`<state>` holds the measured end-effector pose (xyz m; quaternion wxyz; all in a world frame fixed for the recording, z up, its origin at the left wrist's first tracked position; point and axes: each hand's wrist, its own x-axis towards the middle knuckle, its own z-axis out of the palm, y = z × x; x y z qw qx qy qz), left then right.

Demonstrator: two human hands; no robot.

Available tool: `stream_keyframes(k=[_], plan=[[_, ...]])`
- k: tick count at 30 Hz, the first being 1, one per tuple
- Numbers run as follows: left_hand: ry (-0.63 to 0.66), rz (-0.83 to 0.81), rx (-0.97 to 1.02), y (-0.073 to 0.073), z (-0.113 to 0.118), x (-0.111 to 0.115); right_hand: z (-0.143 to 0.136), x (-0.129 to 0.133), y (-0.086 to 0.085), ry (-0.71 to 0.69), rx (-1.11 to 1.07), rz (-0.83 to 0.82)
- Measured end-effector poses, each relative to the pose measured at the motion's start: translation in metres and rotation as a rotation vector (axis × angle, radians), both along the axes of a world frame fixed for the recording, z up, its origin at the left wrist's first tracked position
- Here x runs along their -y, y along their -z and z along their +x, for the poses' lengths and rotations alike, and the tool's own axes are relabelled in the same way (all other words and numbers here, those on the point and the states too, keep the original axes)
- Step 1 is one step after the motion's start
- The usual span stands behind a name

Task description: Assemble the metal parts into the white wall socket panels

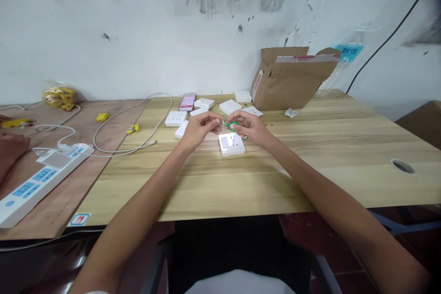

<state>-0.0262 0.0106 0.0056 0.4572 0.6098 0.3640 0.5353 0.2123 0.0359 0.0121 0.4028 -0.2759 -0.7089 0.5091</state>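
Observation:
My right hand [252,127] is closed on small scissors with green loop handles [234,125], their metal end pointing left. My left hand [202,129] pinches at that metal end, its thumb and fingertips together; whatever small thing sits between them is too small to make out. Just below both hands, a white socket panel [232,145] with a switch and plug holes lies face up on the wooden table [262,188]. Behind the hands are several more white panels, among them a socket panel [176,118] and another white panel [230,107].
A cardboard box [292,80] stands at the back right, with a small clear plastic scrap [291,113] before it. On the left lie a power strip [44,177], a white cable [132,150] and yellow pieces [102,116]. Another person's hand [14,147] is at the far left.

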Motion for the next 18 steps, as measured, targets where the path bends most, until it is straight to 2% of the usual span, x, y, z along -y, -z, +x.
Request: stream_keyframes(k=[3, 8, 10, 14, 18], plan=[[-0.032, 0.004, 0.020, 0.002, 0.001, -0.001, 0.002, -0.001, 0.002, -0.019, 0.039, -0.049], [-0.146, -0.033, 0.013, 0.006, 0.001, -0.003, 0.001, -0.006, 0.012, -0.036, 0.084, 0.040], [-0.114, -0.057, -0.055, 0.005, 0.000, -0.002, 0.001, -0.007, 0.014, -0.032, 0.102, 0.084], [0.048, -0.063, -0.235, -0.003, -0.005, 0.002, 0.002, -0.005, 0.011, 0.020, 0.110, 0.146], [-0.055, -0.014, -0.309, -0.004, -0.008, 0.002, 0.005, -0.006, 0.006, 0.060, 0.125, 0.182]])
